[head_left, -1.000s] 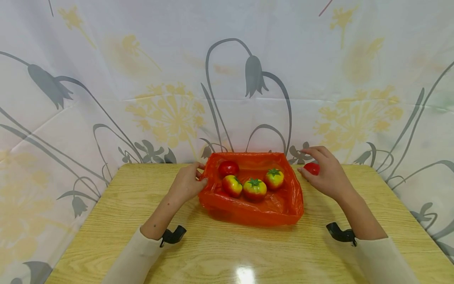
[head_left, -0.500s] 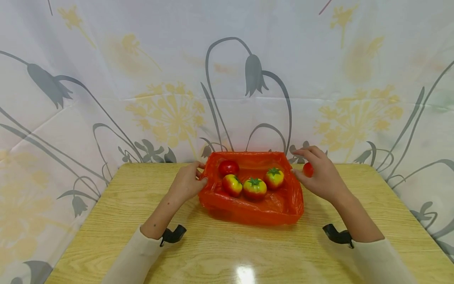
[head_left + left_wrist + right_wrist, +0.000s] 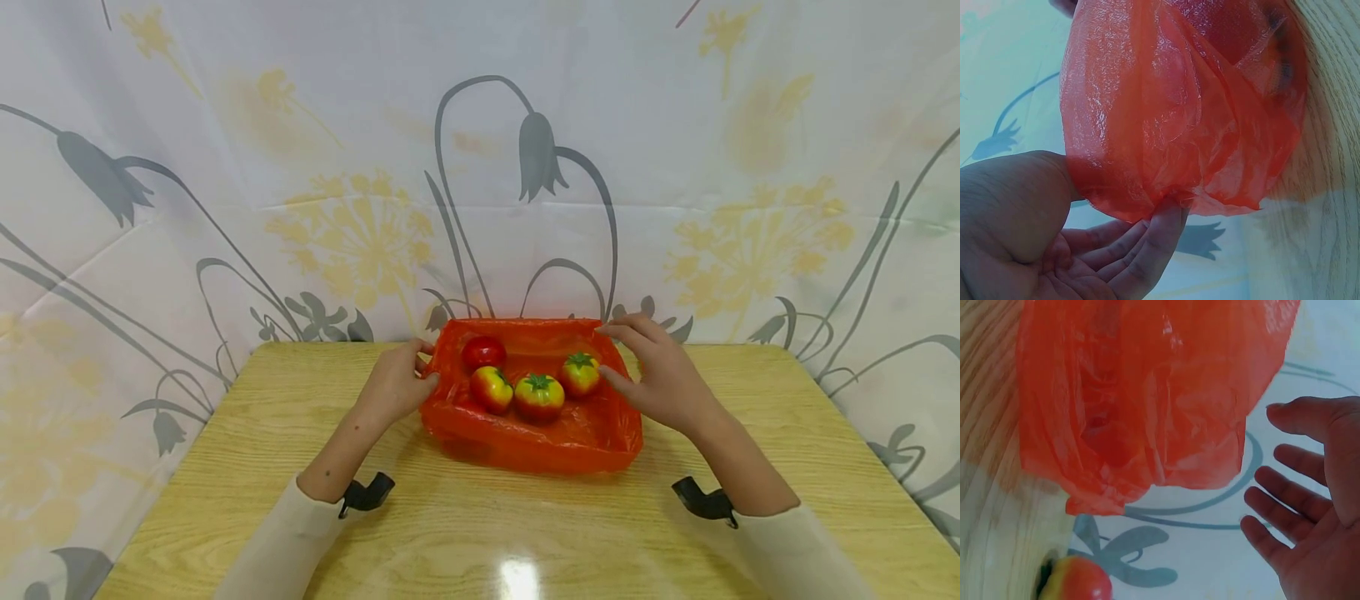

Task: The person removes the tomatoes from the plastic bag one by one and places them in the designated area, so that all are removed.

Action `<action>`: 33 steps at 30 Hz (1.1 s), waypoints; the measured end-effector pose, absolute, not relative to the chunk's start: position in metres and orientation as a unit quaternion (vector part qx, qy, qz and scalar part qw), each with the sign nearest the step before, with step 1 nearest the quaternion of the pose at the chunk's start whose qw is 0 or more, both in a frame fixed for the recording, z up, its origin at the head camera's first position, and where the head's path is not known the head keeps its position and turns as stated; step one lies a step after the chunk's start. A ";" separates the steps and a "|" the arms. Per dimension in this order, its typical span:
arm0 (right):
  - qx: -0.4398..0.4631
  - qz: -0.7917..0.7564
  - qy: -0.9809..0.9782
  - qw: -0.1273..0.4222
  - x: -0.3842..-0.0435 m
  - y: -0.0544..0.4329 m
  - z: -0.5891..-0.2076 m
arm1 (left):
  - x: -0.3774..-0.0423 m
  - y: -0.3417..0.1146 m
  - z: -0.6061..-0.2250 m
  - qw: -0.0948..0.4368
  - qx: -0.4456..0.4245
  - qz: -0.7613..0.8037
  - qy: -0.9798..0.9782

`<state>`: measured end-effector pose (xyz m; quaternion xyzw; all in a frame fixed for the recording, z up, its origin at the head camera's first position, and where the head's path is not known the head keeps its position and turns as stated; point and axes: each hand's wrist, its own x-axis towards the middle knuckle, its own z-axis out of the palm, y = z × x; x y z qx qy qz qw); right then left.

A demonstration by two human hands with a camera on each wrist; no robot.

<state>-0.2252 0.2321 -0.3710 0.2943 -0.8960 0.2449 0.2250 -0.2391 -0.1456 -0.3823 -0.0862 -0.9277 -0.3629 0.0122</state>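
An orange-red plastic bag (image 3: 517,446) sits on the table with its mouth spread wide. Inside it are several tomatoes: one all red (image 3: 483,354), the others red and yellow with green tops, such as the front one (image 3: 539,397). My left hand (image 3: 393,383) holds the bag's left side, its fingers at the gathered plastic (image 3: 1147,200) in the left wrist view. At the bag's right rim is my right hand (image 3: 656,379), fingers spread and relaxed, holding nothing. Another red-yellow tomato (image 3: 1079,579) lies outside the bag in the right wrist view; the hand hides it from the head view.
The wood-grain table (image 3: 450,542) ends at a pale hanging cloth (image 3: 360,125) printed with flowers, close behind the bag. Black wrist mounts (image 3: 367,492) stick out from both sleeves.
My right hand has moved left to the bag's right rim and now covers the tomato that showed beside it. The left hand and the bag have hardly moved.
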 end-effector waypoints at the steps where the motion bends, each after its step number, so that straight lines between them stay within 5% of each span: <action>1: 0.298 0.243 -0.896 0.222 -0.225 0.231 -0.372 | -0.239 -0.146 -0.382 0.012 -0.087 -0.364 -0.927; 22: 0.298 0.230 -0.921 0.105 -0.228 0.209 -0.380 | -0.239 -0.145 -0.383 0.011 -0.091 -0.364 -0.927; 33: 0.303 0.225 -0.921 0.094 -0.236 0.203 -0.385 | -0.238 -0.144 -0.382 0.007 -0.087 -0.365 -0.927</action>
